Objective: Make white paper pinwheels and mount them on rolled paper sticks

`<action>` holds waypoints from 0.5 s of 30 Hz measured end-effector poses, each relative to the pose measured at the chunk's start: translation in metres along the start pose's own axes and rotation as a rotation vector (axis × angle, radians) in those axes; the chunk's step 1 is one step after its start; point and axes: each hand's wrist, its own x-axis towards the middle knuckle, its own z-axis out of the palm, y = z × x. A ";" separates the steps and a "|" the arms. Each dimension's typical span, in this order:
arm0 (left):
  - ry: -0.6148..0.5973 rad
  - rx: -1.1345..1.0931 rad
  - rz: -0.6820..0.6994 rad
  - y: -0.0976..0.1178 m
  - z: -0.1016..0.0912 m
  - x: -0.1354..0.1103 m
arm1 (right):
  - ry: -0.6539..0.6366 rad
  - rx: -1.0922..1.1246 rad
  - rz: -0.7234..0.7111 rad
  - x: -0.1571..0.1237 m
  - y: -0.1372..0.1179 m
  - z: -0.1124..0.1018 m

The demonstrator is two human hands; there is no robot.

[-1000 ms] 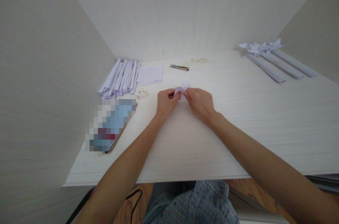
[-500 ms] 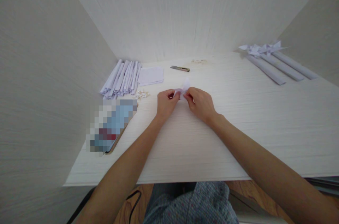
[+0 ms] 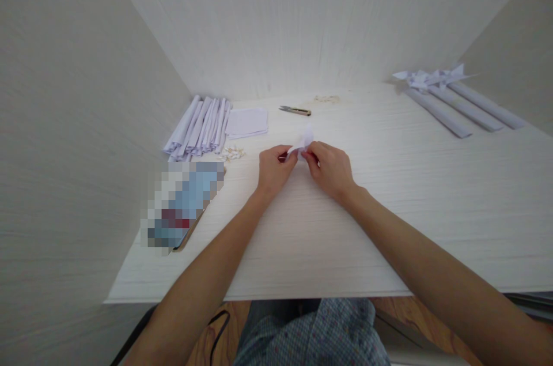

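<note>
A small piece of white paper point(image 3: 306, 138), bent with parts sticking up, is held between my two hands above the middle of the table. My left hand point(image 3: 275, 169) pinches its left side with thumb and fingers. On the other side my right hand point(image 3: 330, 167) grips the paper close to the left fingertips. The fingers cover its lower part, so its exact folds cannot be made out. Behind the hands lies a pair of thread snips point(image 3: 295, 110), blades pointing left.
Rolled paper tubes point(image 3: 199, 127) lie at the back left beside flat paper sheets point(image 3: 247, 123). Small white-and-tan bits point(image 3: 232, 153) sit before them, near a blurred phone point(image 3: 188, 204). Three paper sticks point(image 3: 464, 105) with pinwheel-like tops rest at the back right. Walls enclose the table point(image 3: 432, 210).
The paper's upright part has turned a little and bent to the right. Both hands have shifted slightly and keep their hold on it.
</note>
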 end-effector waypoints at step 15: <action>-0.001 0.021 -0.003 0.000 0.000 0.000 | -0.008 -0.001 0.039 0.000 -0.001 0.000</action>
